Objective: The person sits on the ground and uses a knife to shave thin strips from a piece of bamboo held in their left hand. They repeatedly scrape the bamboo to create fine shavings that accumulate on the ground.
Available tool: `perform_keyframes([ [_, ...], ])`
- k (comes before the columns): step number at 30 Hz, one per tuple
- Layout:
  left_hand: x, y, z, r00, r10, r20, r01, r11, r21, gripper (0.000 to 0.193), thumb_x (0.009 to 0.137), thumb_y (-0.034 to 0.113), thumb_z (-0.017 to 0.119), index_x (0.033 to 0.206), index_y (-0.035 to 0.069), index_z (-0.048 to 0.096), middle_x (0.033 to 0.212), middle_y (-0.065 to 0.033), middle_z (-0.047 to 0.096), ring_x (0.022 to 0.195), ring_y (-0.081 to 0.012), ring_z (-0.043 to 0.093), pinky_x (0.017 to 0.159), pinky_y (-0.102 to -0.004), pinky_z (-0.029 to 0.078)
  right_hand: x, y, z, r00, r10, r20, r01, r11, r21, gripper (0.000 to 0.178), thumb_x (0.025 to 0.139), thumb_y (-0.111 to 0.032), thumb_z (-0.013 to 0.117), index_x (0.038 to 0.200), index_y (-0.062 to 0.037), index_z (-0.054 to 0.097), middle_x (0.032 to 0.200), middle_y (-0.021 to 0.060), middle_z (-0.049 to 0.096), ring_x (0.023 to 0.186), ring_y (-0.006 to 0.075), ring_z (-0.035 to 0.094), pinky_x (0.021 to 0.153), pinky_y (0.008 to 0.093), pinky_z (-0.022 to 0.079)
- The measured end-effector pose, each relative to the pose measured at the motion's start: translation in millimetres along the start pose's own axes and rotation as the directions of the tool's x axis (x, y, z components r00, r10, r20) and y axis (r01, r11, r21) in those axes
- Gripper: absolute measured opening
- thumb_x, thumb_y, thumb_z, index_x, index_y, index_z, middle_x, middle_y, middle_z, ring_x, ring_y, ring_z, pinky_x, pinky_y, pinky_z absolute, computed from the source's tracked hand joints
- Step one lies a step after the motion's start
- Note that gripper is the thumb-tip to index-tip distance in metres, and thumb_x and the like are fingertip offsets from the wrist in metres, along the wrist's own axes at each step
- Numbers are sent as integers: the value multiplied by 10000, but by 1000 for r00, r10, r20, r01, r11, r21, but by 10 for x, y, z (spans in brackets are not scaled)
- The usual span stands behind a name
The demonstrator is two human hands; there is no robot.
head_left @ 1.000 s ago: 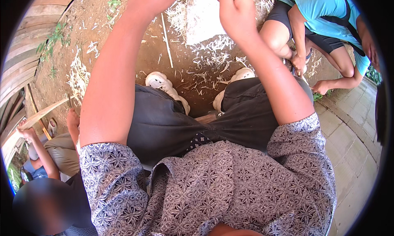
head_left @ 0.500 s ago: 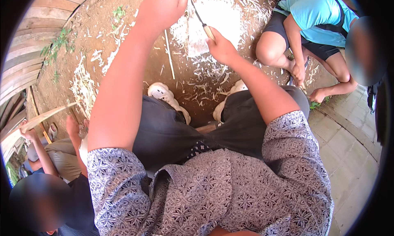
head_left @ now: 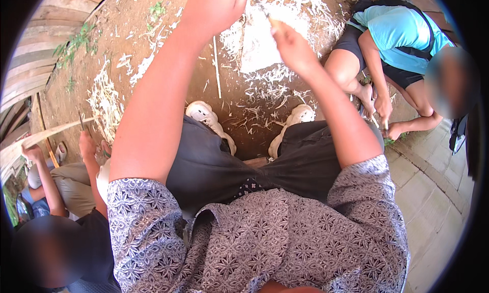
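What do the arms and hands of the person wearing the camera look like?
The short, loose cloth sleeves are pale grey with dark star-shaped flowers. Below them, the forearms are bare. The left hand and right hand wear no gloves, and no watch or bracelet shows.

The knife (head_left: 273, 22) is in the right hand (head_left: 294, 47), shavings (head_left: 267, 79) beyond the shoes (head_left: 205, 113).

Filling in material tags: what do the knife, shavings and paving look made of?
Knife in the right hand: blade probably metal, greyish but blurred; handle perhaps wood, pale tan, finish unclear. Shavings: likely wood or bamboo, unfinished; pale, thin, curled strips. Paving: probably concrete or stone, matte grey, in jointed blocks.
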State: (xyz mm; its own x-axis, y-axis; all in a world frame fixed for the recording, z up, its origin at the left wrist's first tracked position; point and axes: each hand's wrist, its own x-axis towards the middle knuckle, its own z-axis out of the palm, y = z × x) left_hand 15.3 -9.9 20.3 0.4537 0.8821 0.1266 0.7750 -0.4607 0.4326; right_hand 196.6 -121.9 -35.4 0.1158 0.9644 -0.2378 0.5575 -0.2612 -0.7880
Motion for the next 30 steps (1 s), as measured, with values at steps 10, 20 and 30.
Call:
perform_keyframes([
  [10,89,13,86,996,80,-28,-80,997,8,260,1021,266,484,949,30,566,762,-311,641,734,-511,641,681,-624,489,-18,197,139,996,73,52,-58,968,-246,442,1047,-299,496,1427,-81,552,1104,284,696,954,394,710,899,426,537],
  [20,67,6,109,992,114,-44,-114,993,7,289,1055,304,468,977,34,533,774,-261,636,753,-470,633,691,-559,482,-83,185,200,992,8,-123,-23,993,-117,516,1042,-302,510,1525,-143,427,1026,228,716,927,385,707,881,428,536],
  [30,67,-38,79,996,75,37,-76,997,12,299,1060,326,450,990,48,536,763,-237,637,756,-455,636,691,-542,483,29,162,36,962,-56,-269,100,984,150,476,1051,-305,475,1509,-177,466,1011,194,732,945,375,705,864,420,530],
])
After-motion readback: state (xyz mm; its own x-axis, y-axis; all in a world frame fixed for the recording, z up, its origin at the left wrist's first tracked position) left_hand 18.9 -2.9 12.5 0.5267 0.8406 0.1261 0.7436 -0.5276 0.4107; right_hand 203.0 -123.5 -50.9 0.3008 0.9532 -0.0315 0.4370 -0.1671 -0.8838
